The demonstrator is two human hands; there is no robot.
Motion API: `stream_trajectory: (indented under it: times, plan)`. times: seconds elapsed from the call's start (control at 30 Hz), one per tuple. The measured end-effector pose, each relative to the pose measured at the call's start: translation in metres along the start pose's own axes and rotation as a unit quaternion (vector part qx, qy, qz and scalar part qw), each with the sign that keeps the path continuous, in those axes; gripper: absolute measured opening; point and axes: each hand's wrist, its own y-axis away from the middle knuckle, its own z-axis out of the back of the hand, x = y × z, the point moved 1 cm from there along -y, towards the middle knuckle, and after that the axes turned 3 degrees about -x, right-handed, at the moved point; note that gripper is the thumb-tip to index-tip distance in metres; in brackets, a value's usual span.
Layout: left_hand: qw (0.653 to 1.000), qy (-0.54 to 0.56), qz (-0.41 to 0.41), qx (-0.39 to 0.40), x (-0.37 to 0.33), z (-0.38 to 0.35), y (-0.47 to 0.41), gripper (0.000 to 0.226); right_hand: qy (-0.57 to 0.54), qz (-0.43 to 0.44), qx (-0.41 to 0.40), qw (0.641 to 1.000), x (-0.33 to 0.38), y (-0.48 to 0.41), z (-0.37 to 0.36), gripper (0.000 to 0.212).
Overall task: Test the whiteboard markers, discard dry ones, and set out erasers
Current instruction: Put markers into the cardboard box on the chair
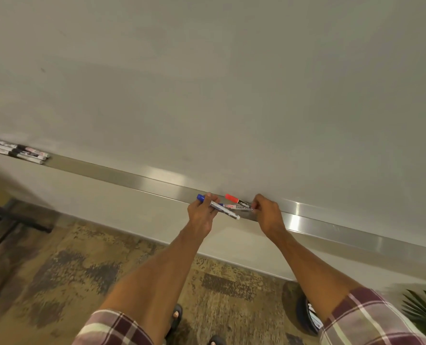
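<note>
A blank whiteboard (pixel 231 83) fills the upper view, with a metal marker tray (pixel 132 176) along its lower edge. My left hand (pixel 202 215) is closed around a blue-capped marker (pixel 224 209), held at an angle just in front of the tray. My right hand (pixel 266 215) pinches the end of a white marker (pixel 238 207) lying on the tray. A red-capped marker (pixel 234 199) lies just behind that one, against the board. Several more markers (pixel 17 150) lie grouped at the tray's far left. No eraser is in view.
A patterned carpet (pixel 82 270) covers the floor below the board. A dark table base (pixel 7 220) stands at the left. A round dark bin (pixel 306 317) and a green plant (pixel 423 312) sit at the lower right. My sandalled feet (pixel 177 317) are near the bottom.
</note>
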Motion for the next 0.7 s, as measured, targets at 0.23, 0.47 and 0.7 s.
stream_trajectory:
  times: [0.23, 0.47, 0.7]
  plan:
    - [0.999, -0.037, -0.02, 0.034, -0.001, -0.007, 0.004, 0.01, -0.087, 0.021, 0.052, 0.995, 0.037, -0.015, -0.012, 0.026]
    - [0.999, -0.019, -0.017, 0.044, -0.012, -0.001, -0.001, 0.009, -0.009, 0.098, 0.082, 0.992, 0.04, -0.016, -0.02, 0.016]
    - [1.0, -0.02, -0.011, -0.004, -0.022, 0.02, -0.011, 0.01, 0.186, 0.078, 0.046, 0.978, 0.018, -0.019, -0.022, 0.027]
